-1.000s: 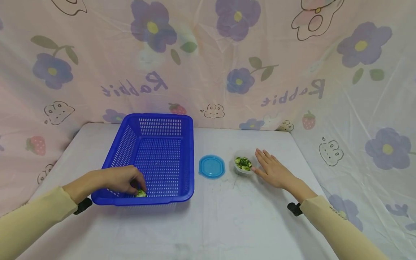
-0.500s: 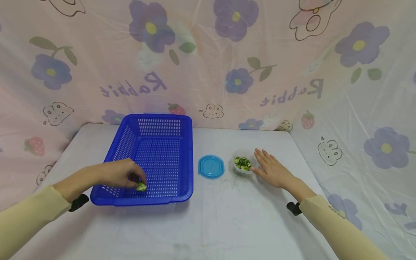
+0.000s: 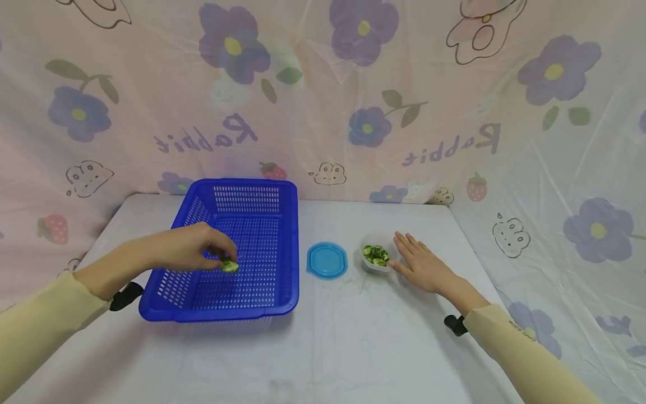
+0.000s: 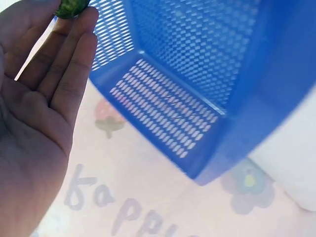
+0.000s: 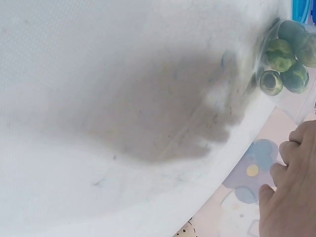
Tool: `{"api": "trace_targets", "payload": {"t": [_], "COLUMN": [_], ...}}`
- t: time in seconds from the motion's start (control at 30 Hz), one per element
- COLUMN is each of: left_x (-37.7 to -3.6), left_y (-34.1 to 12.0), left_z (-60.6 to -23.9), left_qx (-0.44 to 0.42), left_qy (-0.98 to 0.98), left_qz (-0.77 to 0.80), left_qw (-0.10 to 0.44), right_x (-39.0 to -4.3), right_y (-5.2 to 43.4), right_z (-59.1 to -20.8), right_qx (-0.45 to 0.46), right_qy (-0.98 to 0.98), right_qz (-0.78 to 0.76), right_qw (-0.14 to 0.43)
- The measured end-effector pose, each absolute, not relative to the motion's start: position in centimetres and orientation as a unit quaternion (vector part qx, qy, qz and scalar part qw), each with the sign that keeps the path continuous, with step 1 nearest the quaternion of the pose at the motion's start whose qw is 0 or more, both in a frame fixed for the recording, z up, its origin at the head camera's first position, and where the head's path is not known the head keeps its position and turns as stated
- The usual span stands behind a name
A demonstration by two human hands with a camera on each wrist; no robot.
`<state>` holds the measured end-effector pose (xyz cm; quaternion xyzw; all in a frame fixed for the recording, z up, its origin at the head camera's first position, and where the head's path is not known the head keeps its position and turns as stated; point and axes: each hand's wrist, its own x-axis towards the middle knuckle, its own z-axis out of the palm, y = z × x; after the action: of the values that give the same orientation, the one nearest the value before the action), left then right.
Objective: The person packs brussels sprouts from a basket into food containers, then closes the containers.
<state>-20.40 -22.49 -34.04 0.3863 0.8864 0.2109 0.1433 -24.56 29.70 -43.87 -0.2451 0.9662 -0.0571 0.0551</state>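
Note:
My left hand (image 3: 189,247) pinches a green Brussels sprout (image 3: 230,266) between thumb and fingers, over the floor of the blue perforated basket (image 3: 295,252). In the left wrist view only the lower part of that sprout (image 4: 72,7) shows, at the fingertips. To the right, a small clear tub (image 3: 374,269) holds several Brussels sprouts (image 3: 375,254). My right hand (image 3: 426,268) lies beside the tub with fingers extended and its thumb at the tub's side; whether it touches cannot be told. Those sprouts (image 5: 280,54) also appear in the right wrist view.
A light-blue lid (image 3: 327,260) lies flat on the white table (image 3: 323,336) between basket and tub. Behind the table hangs a patterned curtain (image 3: 303,112) with flowers and rabbits, which also runs along the sides.
My left hand has lifted the Brussels sprout from the near end of the basket's floor and moved it up, forward and slightly right. My right hand has stayed by the tub.

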Motion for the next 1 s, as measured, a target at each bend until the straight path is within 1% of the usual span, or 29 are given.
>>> {"api": "trace_targets", "payload": {"t": [0.53, 1.0], "left_x": [-23.0, -25.8], "left_y": [-16.9, -10.7], "left_z": [-31.5, -31.0], "left_qx": [0.433, 0.464], "left_qy": [0.864, 0.833], "left_qz": [0.242, 0.291], "left_qw": [0.082, 0.075], "right_x": [-24.6, -24.7], "right_y": [29.8, 29.9], "right_z": [-44.0, -44.2], "right_qx": [-0.245, -0.242], "right_qy": [0.967, 0.967], "right_qz": [-0.055, -0.052], "right_qw": [0.052, 0.053]}}
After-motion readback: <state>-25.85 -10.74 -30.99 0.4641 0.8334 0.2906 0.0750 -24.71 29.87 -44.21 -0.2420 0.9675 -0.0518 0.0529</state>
